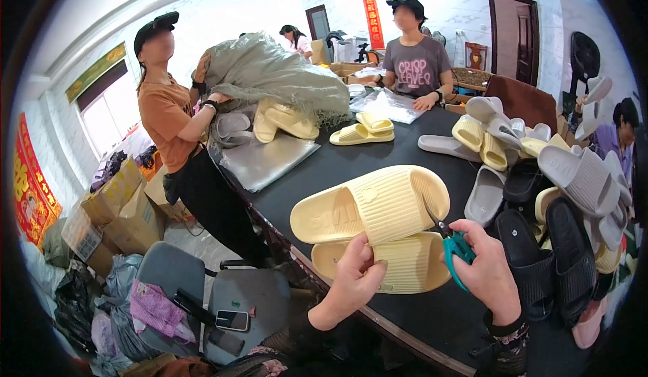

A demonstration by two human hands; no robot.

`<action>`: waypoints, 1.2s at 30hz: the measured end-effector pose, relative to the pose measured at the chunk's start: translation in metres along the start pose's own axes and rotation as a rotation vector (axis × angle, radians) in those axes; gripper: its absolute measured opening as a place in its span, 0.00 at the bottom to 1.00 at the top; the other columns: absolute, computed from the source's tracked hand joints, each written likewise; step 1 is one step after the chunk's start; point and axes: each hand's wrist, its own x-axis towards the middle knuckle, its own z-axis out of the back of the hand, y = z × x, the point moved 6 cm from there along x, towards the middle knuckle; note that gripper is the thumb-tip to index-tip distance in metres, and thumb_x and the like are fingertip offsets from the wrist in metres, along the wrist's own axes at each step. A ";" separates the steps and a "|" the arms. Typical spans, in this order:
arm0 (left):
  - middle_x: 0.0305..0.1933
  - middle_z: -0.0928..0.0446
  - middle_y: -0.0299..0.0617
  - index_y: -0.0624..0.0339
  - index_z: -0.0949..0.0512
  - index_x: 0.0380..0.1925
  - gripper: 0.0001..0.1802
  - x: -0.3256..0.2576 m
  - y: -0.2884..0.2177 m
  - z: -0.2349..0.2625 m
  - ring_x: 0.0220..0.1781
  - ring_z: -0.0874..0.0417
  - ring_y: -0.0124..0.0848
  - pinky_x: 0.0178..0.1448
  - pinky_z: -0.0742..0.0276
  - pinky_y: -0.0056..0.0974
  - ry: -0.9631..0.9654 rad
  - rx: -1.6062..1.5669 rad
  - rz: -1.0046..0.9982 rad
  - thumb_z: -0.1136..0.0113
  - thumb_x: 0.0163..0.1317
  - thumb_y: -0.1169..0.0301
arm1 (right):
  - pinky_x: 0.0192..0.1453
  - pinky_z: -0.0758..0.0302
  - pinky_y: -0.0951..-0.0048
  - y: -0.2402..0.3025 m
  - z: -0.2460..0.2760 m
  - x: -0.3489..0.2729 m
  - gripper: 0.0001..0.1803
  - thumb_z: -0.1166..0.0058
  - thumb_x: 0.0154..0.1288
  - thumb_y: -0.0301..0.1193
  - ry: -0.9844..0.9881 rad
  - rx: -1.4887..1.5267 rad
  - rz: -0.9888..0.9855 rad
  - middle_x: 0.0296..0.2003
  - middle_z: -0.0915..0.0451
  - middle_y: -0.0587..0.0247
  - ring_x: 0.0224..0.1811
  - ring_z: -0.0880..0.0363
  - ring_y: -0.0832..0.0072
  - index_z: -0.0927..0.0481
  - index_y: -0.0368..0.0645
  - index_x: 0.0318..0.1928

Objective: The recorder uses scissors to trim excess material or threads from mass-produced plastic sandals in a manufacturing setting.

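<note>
My left hand (351, 279) grips a pair of pale yellow slide sandals (378, 208) stacked one on the other, held above the black table (378, 157). My right hand (489, 272) holds small teal-handled scissors (453, 245), with the blades touching the right edge of the upper sandal.
A heap of grey, yellow and black sandals (540, 181) fills the table's right side. One person on the left tips a grey sack (270, 73) of sandals onto the table; another stands at the far end by clear plastic bags (388, 103). A grey chair with a phone (233, 319) stands at lower left.
</note>
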 end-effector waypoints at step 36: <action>0.57 0.30 0.52 0.67 0.45 0.62 0.30 0.011 -0.022 0.052 0.58 0.26 0.37 0.61 0.33 0.37 -0.369 -0.302 -0.237 0.54 0.57 0.86 | 0.37 0.26 0.68 0.006 -0.006 -0.003 0.22 0.39 0.55 0.29 0.120 0.059 0.027 0.31 0.22 0.53 0.31 0.20 0.65 0.29 0.39 0.50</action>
